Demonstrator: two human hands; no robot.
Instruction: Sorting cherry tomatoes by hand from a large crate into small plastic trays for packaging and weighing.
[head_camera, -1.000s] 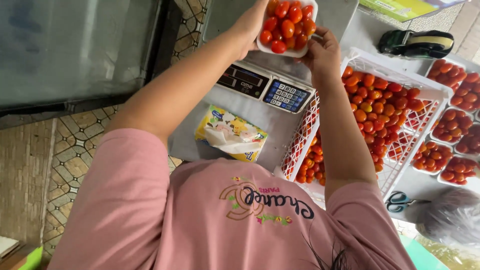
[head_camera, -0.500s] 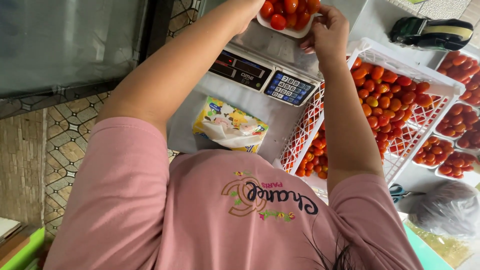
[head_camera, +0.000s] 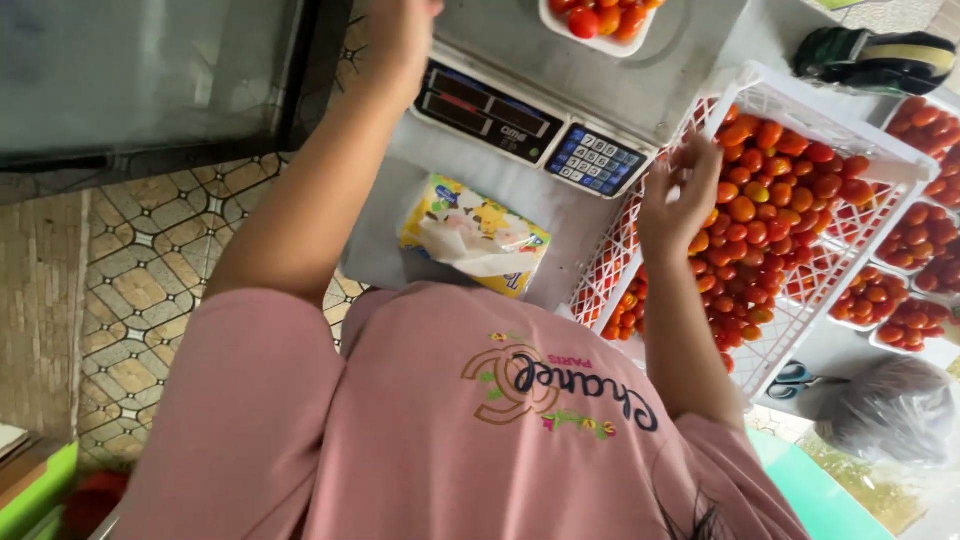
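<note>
On the scale pan (head_camera: 640, 70) at twelve o'clock sits the white tray (head_camera: 600, 25) of tomatoes. At three o'clock the right hand (head_camera: 680, 195), fingers loosely spread and holding nothing, hovers over the crate (head_camera: 800, 200). The left hand (head_camera: 400, 30) reaches the scale's left edge; its grip cannot be told. Best to add tomatoes singly, hands off the pan, watching the display (head_camera: 485, 105).

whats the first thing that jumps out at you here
The white crate heaped with red and orange cherry tomatoes at right, with the right hand open over its near edge. Behind it, a white tray of tomatoes sits on the steel scale.
</note>
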